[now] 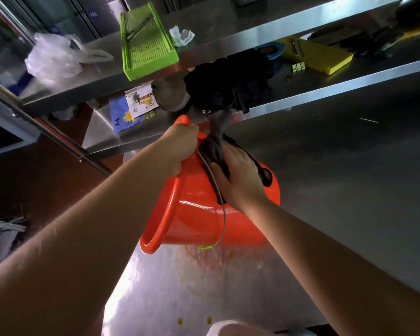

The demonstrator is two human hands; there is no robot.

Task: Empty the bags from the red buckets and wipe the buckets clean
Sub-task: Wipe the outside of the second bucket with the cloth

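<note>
A red bucket (199, 221) lies tipped on its side on the steel table, its mouth facing left and its wire handle hanging down. My left hand (180, 146) grips the upper rim of the bucket. My right hand (238, 178) presses a dark cloth (215, 146) against the bucket's outer wall, fingers curled over the cloth. Part of the cloth trails past the hand toward the bucket's base.
The steel table (337, 190) carries orange stains and crumbs under the bucket. A shelf above holds a green slicer board (148, 42), a clear plastic bag (54, 57), a white tissue (181, 36), dark cloths (228, 81), a yellow slicer (318, 55) and printed packets (136, 105).
</note>
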